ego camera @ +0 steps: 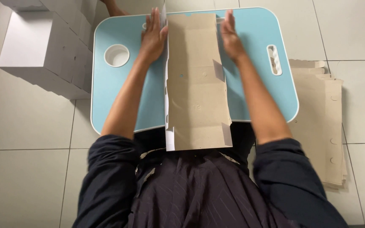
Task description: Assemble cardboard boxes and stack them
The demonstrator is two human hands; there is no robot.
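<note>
A long brown cardboard sheet [197, 80] lies down the middle of the light blue bench [258, 84]. The left hand [152, 36] at 11 o'clock and right hand [231, 36] at 1 o'clock press its far edges, fingers stretched flat, gripping nothing. More cardboard sheets [322, 126] lie stacked on the floor at 3 o'clock, white boxes [43, 46] at 10 o'clock.

A stack of white boxes [47, 46] sits left of the blue lap table [119, 88]; flat brown cardboard sheets [326, 122] lie right.

white boxes [47, 46] crowd left, cardboard stack [322, 122] right, tray edges open
</note>
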